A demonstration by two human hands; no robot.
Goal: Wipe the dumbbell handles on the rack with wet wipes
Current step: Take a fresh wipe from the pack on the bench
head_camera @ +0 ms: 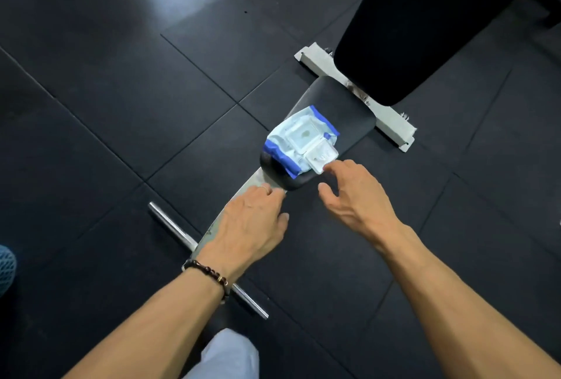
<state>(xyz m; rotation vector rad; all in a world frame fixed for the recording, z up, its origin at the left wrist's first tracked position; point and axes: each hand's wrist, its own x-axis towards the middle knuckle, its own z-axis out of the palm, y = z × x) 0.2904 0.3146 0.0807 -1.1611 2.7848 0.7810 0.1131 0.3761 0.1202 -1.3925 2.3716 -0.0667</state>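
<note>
Two hands empty: right hand (352,193) spread, fingertip touching flip lid of wet wipes pack (302,141); left hand (252,223) loosely curled. Unbraced pack may slide off bench (343,105).

Wet-wipes pack (299,141), lid open, flat

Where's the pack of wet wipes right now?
Head view, centre: the wet wipes pack lies on the black bench seat, lid flipped open, just beyond the right hand.

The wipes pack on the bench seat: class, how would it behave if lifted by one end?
The wipes pack looks crinkled and soft, so it would probably sag. Its hard flip lid stands open, likely stiffening only the middle. The glossy wrapper may be slippery.
</note>
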